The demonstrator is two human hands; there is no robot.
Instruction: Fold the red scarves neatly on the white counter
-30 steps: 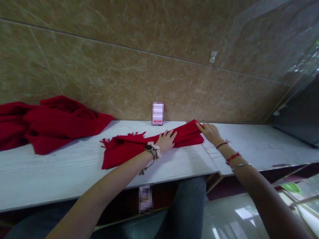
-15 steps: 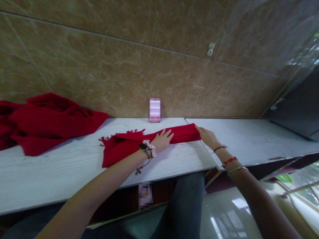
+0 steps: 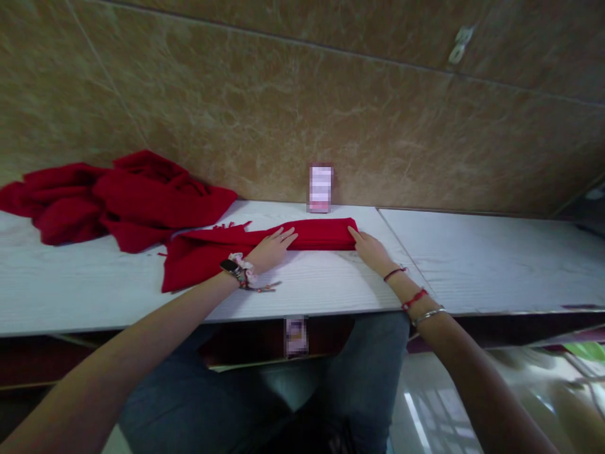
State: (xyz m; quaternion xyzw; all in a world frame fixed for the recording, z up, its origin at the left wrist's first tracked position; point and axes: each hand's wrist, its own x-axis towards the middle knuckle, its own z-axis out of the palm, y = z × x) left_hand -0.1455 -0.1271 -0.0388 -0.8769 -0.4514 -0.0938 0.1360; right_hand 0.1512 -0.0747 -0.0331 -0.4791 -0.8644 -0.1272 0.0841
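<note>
A red scarf (image 3: 326,233) with a tasselled edge lies on a white wood-grain tabletop (image 3: 302,284). Its right part is folded into a narrow flat strip, while the left part spreads wider. My left hand (image 3: 270,249) rests flat on the strip's near the middle, fingers stretched apart. At the right end of the strip, my right hand (image 3: 371,250) grips the folded edge, its index finger on top and the thumb hidden. To the left lies a crumpled heap of red cloth (image 3: 142,202), close to the scarf's fringe.
Against the brown marbled wall (image 3: 265,120) stands a small blurred pink-and-white object (image 3: 321,189). Another blurred object (image 3: 296,337) is below the table's front edge, between my legs. A white fitting (image 3: 460,44) is fixed to the wall at upper right.
My view has shifted, so the table and wall sit differently. Both hands have slid left along with the scarf, whose fringed end now lies nearer the red heap.
</note>
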